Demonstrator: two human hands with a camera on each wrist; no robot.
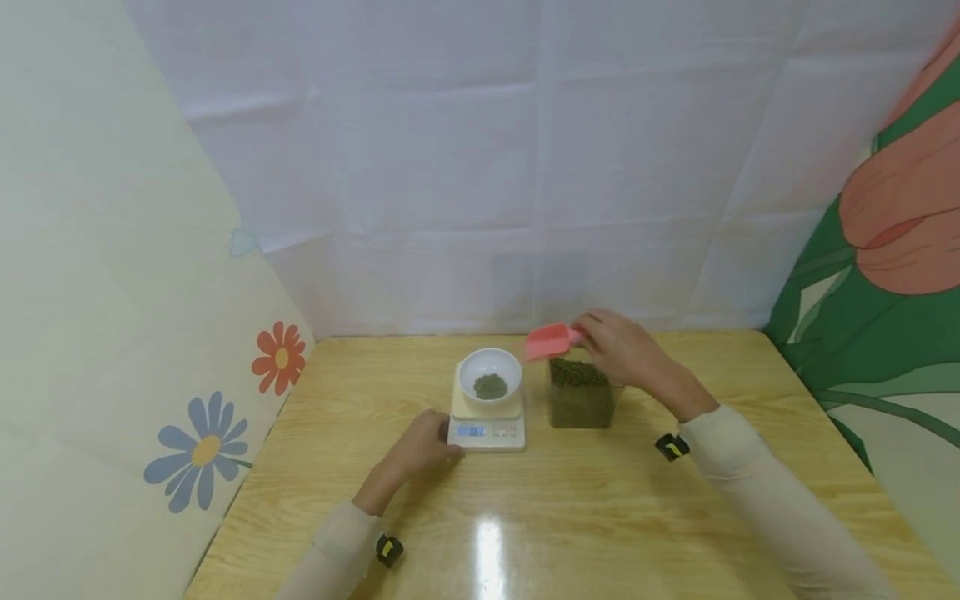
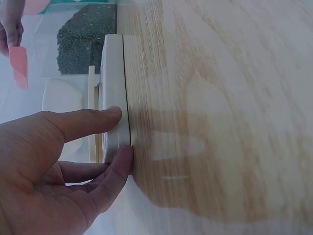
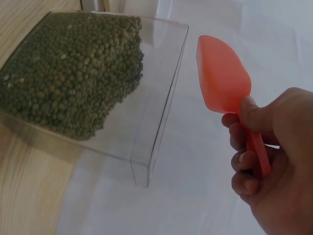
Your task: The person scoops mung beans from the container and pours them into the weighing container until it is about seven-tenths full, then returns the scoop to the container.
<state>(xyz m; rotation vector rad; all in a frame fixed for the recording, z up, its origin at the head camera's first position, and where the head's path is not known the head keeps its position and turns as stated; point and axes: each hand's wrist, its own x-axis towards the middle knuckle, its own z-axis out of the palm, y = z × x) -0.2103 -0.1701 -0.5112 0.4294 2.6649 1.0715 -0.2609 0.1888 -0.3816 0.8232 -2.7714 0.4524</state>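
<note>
The scoop (image 1: 549,342) is held by its handle in the right hand (image 1: 618,346): the fingers are curled close together round it and the thumb is pressed on its neck. The scoop is held in the air above the level of the box's rim, with its tip pointed to the left, between the box (image 1: 581,414) and the bowl (image 1: 491,360), and it is touched by neither.

The scale (image 1: 512,444) is gripped at its near left corner by the left hand (image 1: 420,443). The thumb is laid on the front edge, and the fingers, bent and set apart from the thumb, are placed against the side; one fingertip is brought down to the bottom edge by the table (image 1: 562,500). How far the other fingers are wrapped cannot be told, as they are partly hidden by the scale.

The white bowl is set upright on the scale's plate, and a small heap of green beans (image 1: 491,386) is gathered in its bottom. The lit display (image 1: 471,431) is too blurred to be read. The clear box is stood just to the right of the scale, apart from it, and is largely filled with more green beans, which are heaped in a slope.

Behind the table a creased white cloth (image 1: 435,150) is hung.
</note>
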